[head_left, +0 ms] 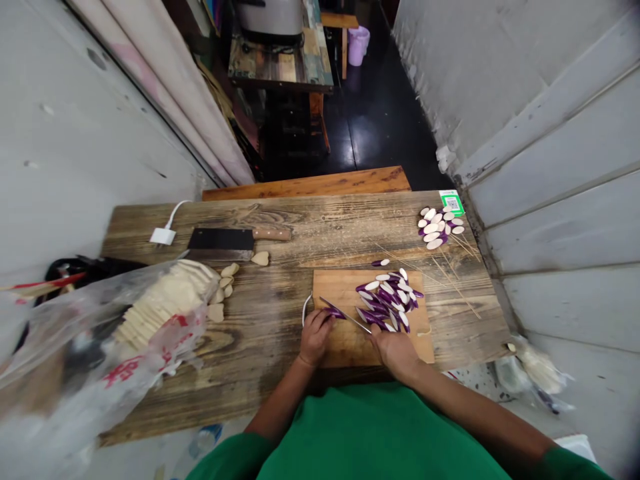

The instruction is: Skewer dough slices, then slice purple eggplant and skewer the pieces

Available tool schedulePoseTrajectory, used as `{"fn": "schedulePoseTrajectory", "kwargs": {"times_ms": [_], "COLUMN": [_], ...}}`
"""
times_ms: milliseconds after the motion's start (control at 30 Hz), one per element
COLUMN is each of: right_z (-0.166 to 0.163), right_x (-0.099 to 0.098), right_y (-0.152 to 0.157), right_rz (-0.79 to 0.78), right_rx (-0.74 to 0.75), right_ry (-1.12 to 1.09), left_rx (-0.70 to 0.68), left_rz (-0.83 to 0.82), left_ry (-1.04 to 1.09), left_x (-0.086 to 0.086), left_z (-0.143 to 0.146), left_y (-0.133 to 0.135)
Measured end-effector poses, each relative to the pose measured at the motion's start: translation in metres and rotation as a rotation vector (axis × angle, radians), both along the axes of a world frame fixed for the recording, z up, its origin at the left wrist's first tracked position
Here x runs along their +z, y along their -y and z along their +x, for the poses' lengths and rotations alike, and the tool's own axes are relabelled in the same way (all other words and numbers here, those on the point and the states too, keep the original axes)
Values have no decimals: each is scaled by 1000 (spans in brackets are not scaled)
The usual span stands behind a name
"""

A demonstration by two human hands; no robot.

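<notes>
My left hand (pixel 316 337) is closed on a small purple eggplant (pixel 336 313) at the left part of the wooden cutting board (pixel 350 353). My right hand (pixel 396 350) grips a knife (pixel 355 321), its handle hidden in the palm. The thin blade slants up and left across the board, against the eggplant. To the right of the blade lies a heap of cut eggplant pieces (pixel 387 307) with purple skin and white cut faces. One loose eggplant piece (pixel 380 263) rests on the table just beyond the board.
A cleaver (pixel 220 240) and white charger (pixel 163 235) lie at the table's back left. A plastic bag (pixel 145 353) holds pale slices. Several thin skewers (pixel 460 289) lie right, by more eggplant pieces (pixel 434 229) and a green QR-code card (pixel 453 203). Walls flank both sides.
</notes>
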State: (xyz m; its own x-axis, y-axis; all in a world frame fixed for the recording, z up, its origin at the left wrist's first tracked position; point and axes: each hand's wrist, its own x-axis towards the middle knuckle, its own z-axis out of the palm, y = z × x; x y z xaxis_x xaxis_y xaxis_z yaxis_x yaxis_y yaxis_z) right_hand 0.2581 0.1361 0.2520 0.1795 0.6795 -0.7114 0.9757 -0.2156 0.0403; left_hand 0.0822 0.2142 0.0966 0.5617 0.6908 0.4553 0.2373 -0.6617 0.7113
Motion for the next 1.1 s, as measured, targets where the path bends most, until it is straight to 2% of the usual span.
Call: {"fn": "schedulePoseTrajectory", "kwargs": {"times_ms": [400, 733, 1100], "right_z": [1, 3, 5], "right_x": [4, 2, -5], "right_y": [4, 0, -12], "right_rz": [-27, -36, -38], "right_rx": [5, -35, -54], "right_ry": [-10, -35, -77], "left_rx": [-5, -18, -23], "left_rz": [-2, 48, 12], "left_ry": [-13, 5, 42], "left_x": [-11, -8, -11], "left_z": [0, 0, 0], "left_y": [2, 0, 0]}}
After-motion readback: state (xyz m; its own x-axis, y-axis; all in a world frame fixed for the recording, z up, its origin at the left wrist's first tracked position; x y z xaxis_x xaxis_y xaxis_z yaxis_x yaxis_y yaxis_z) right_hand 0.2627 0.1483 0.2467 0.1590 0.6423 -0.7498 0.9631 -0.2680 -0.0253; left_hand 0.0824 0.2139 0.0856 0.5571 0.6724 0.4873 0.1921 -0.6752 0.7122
